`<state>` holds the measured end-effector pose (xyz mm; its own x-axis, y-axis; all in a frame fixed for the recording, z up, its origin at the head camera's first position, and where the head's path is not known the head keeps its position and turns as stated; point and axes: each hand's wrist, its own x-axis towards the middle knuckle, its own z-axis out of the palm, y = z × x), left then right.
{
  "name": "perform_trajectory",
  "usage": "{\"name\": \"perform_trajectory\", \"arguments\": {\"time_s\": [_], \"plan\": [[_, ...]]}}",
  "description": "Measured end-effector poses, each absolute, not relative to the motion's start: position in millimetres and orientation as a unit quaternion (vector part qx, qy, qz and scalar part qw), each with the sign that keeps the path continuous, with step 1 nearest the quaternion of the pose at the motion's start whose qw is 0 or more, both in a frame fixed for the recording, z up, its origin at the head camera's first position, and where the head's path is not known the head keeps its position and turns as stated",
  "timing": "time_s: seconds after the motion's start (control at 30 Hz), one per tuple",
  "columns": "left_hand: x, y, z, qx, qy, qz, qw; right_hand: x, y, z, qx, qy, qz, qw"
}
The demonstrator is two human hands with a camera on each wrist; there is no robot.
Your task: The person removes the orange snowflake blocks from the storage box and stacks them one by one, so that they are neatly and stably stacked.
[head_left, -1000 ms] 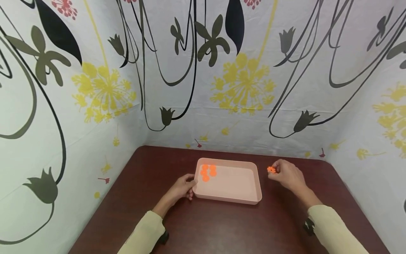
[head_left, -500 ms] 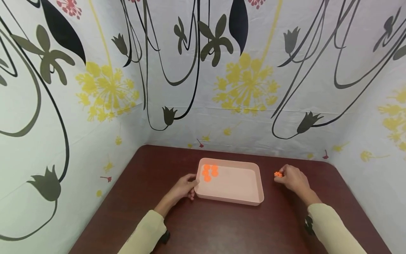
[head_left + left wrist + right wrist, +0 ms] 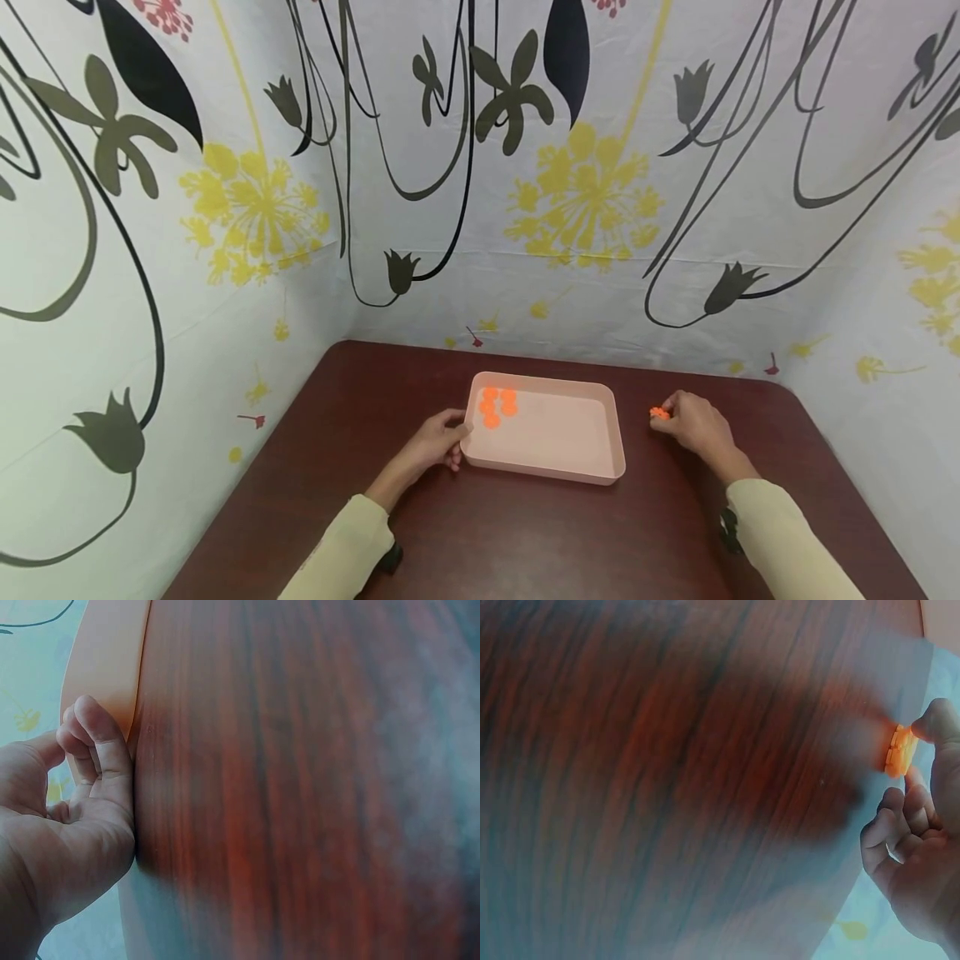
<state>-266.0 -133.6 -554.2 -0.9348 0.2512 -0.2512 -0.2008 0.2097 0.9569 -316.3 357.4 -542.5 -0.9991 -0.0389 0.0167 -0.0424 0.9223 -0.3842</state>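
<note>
A shallow pink tray (image 3: 555,429) lies on the table, with several small orange flower-shaped pieces (image 3: 491,408) grouped at its far left. My left hand (image 3: 433,442) grips the tray's left edge, its thumb at the rim. The left wrist view shows that hand (image 3: 82,795) against the tray's outer wall (image 3: 109,652). To the right of the tray, my right hand (image 3: 699,423) pinches another orange flower-shaped piece (image 3: 659,413) low over the table. Seen from the right wrist, this piece (image 3: 900,751) has a notched edge and sits by the thumb tip; whether it touches the table I cannot tell.
The dark reddish-brown wooden table (image 3: 547,533) has rounded far corners. Cloth walls (image 3: 442,317) with a flower print enclose it at the back and on both sides. Both forearms wear pale sleeves (image 3: 337,542) with dark bands at the wrists.
My right hand has moved rightward, away from the tray, and lower with the orange piece, which now lies flatter. My left hand keeps its grip on the tray. The head view has shifted slightly.
</note>
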Motion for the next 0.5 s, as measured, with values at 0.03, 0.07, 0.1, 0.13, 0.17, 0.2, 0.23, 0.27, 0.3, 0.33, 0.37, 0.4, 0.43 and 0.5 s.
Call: {"name": "perform_trajectory", "arguments": {"time_s": [0.03,0.07,0.1,0.13,0.17,0.2,0.23,0.27,0.3,0.33,0.37,0.4,0.43,0.5], "plan": [[-266,-133,-554,0.017,0.756,0.629,0.180,-316,358,-543,0.020,-0.980,0.196,0.005],[-266,-133,-554,0.017,0.756,0.629,0.180,-316,358,-543,0.020,-0.980,0.197,0.005],[-266,-133,-554,0.016,0.756,0.629,0.180,-315,359,-543,0.021,-0.980,0.198,0.006],[-266,-132,-554,0.017,0.756,0.629,0.181,-315,359,-543,0.020,-0.980,0.198,0.006],[-266,-132,-554,0.017,0.756,0.629,0.181,-315,360,-543,0.020,-0.980,0.197,0.008],[-266,-132,-554,0.018,0.755,0.630,0.181,-314,360,-542,0.019,-0.980,0.198,0.009],[-266,-132,-554,0.018,0.755,0.630,0.181,-314,361,-542,0.020,-0.980,0.199,0.010],[-266,-132,-555,0.021,0.754,0.631,0.180,-313,361,-541,0.021,-0.979,0.202,0.012],[-266,-132,-555,0.021,0.754,0.632,0.180,-312,361,-540,0.022,-0.979,0.203,0.015],[-265,-132,-555,0.021,0.753,0.633,0.180,-312,361,-540,0.023,-0.978,0.205,0.019],[-266,-132,-555,0.021,0.752,0.634,0.180,-311,361,-539,0.025,-0.978,0.207,0.024],[-266,-132,-555,0.021,0.751,0.635,0.180,-311,361,-537,0.030,-0.977,0.210,0.031],[-266,-132,-556,0.021,0.751,0.635,0.180,-310,361,-536,0.033,-0.976,0.212,0.040],[-266,-133,-556,0.019,0.749,0.637,0.181,-309,358,-532,0.035,-0.973,0.218,0.060]]}}
